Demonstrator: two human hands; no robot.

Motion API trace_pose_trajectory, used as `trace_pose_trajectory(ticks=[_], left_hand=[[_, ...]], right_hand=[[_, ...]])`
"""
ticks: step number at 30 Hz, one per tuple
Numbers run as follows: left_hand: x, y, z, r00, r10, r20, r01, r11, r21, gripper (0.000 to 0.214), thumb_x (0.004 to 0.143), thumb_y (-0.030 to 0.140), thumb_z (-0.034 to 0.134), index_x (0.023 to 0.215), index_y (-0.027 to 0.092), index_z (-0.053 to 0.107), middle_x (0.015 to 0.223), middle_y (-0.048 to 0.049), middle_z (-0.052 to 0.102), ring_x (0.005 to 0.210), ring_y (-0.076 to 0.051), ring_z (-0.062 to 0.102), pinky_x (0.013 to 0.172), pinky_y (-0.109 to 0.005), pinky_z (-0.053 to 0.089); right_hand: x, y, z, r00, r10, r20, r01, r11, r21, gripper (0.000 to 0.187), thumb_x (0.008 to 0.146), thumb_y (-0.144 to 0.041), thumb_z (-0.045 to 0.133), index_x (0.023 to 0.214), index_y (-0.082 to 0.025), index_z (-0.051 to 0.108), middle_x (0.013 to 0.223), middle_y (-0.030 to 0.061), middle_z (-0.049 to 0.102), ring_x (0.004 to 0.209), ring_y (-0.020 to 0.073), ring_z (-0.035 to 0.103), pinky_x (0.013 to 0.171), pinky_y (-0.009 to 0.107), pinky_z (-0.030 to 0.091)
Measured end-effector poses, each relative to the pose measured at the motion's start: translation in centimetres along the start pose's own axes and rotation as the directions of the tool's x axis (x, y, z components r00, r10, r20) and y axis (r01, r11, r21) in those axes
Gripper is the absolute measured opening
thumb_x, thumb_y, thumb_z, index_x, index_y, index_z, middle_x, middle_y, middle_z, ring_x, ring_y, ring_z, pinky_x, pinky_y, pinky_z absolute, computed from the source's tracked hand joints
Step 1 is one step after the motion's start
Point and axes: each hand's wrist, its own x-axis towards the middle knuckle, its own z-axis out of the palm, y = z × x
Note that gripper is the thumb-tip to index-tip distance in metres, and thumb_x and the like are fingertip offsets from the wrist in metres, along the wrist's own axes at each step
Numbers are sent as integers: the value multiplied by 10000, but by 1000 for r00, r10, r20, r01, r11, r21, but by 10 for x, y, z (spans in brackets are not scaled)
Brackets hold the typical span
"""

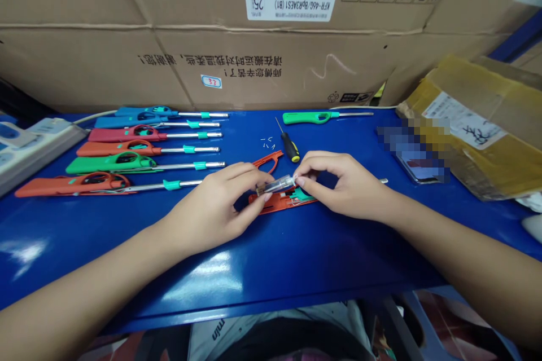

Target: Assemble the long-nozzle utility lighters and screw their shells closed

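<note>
1. While both hands meet over the surface (296, 271), the clear tube (280, 184) is held between them, just above the open orange shell (275, 203).
2. Left hand (222, 200): thumb and fingers grasp the tube's brownish end.
3. Right hand (345, 183): thumb and index finger are pinched at the tube's other tip; whether they also grip a separate small part cannot be told.
4. Handling, as judged: the tube appears light, stiff and smooth, so liable to slip or roll; its walls and narrow tip may crack under hard squeezing or bending. The sound hold is around the thicker barrel, with light pressure only at the tip.
5. The shell contains a green insert (300, 195), partly hidden by the right hand. A loose orange cover (276, 156) lies just behind the tube.
6. Beyond the hands lie a screwdriver (290, 148) and small pale pieces (267, 142), apparently screws. Assembled lighters (112, 164) lie in a row at left; a green lighter (307, 118) lies behind the screwdriver.
</note>
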Motion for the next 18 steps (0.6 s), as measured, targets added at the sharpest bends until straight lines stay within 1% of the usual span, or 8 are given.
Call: trace_pose_trajectory(ticks=[2,5,8,11,14,16,18], left_hand=[[0,0,0,1000,10,18,-10,1000,-1,163,940,143,601,1085,143,676,912,-19,660,847,-121,623,787,-225,494],[-1,0,0,998,24,54,-24,1000,7,189,923,139,599,1092,138,683,904,-22,674,859,-134,636,798,-240,501],[-2,1,1,997,12,78,-14,1000,13,198,909,150,595,1082,136,691,908,-31,691,851,-151,647,783,-261,509],[-2,0,1,997,-5,83,3,1000,17,187,899,156,598,1054,142,702,879,-26,691,803,-151,646,739,-263,506],[-3,0,-1,998,6,66,-9,999,33,160,893,153,603,1010,141,711,835,-18,682,762,-146,633,720,-264,497],[-3,-1,-3,998,14,57,-17,998,53,149,886,155,613,996,141,712,828,-17,686,759,-146,631,721,-265,494],[-3,-1,-4,998,12,57,-15,998,62,150,879,162,624,999,143,712,835,-17,693,767,-148,634,721,-265,494]], right_hand=[[0,0,1,999,-52,-3,52,998,-36,119,919,-117,587,883,-171,688,869,19,660,770,118,602,715,256,467],[0,0,1,989,-147,17,148,980,-133,112,922,-109,593,914,-166,689,887,23,674,828,130,616,772,280,457],[-2,-1,1,981,-189,49,195,955,-221,100,938,-141,599,933,-177,692,919,22,689,887,148,629,830,321,432],[-2,-1,1,981,-189,49,195,952,-234,103,943,-152,592,922,-178,690,921,25,689,888,155,630,830,331,430],[-2,0,-2,986,-157,48,164,961,-225,86,926,-153,606,913,-172,688,921,37,673,881,163,617,822,331,441],[-3,-1,-4,985,-131,110,153,961,-231,64,918,-190,629,916,-185,693,958,40,664,930,179,611,863,351,434],[-4,-1,-6,974,-115,194,161,957,-243,56,911,-215,645,928,-205,697,1012,36,659,992,194,604,918,379,411]])
